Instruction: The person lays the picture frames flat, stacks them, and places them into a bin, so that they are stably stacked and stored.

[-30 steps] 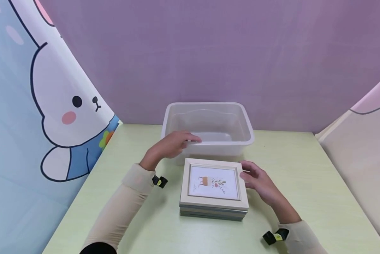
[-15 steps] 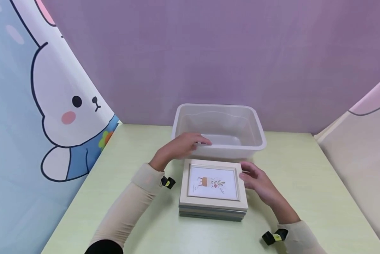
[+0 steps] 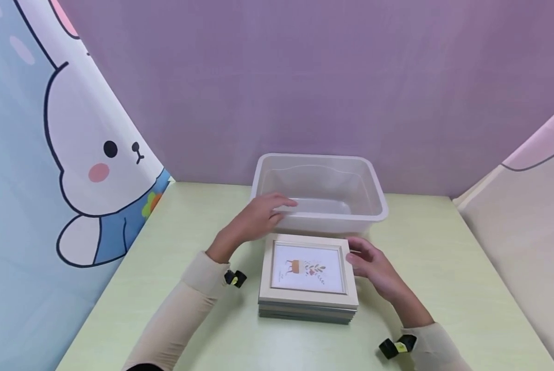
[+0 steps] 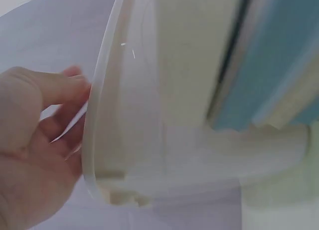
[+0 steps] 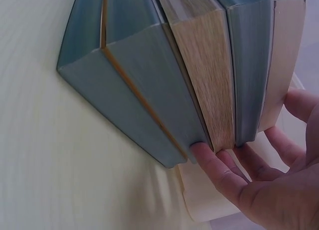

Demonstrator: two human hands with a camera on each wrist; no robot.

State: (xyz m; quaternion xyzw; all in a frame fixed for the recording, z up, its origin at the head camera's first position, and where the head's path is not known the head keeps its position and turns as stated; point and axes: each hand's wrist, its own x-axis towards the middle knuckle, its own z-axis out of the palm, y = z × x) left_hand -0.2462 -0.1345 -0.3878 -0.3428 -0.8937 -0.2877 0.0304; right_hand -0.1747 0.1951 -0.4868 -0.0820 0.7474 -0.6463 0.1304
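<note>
A stack of several photo frames [image 3: 308,269] lies flat on the table, in blue-grey, wood-tone and cream layers. The cream top frame bears a small plant picture. My right hand [image 3: 374,268] rests against the stack's right side near its far corner; in the right wrist view, fingertips [image 5: 202,150] touch the frames' edges. Behind the stack stands a translucent white plastic bin [image 3: 332,222]. My left hand [image 3: 258,216] is at the bin's front-left rim, fingers extended and thumb apart. In the left wrist view the thumb [image 4: 75,88] is beside the rim; whether it touches is unclear.
The pale green table [image 3: 444,268] extends to both sides of the stack. A purple cloth backdrop [image 3: 328,77] hangs close behind the bin. A rabbit-printed curtain [image 3: 87,154] borders the left, and a pale cloth [image 3: 527,221] the right.
The bin slid to the right and then stopped, with my left hand on its rim. Since then my left hand has shifted slightly left and its fingers have loosened. My right hand stays at the stack.
</note>
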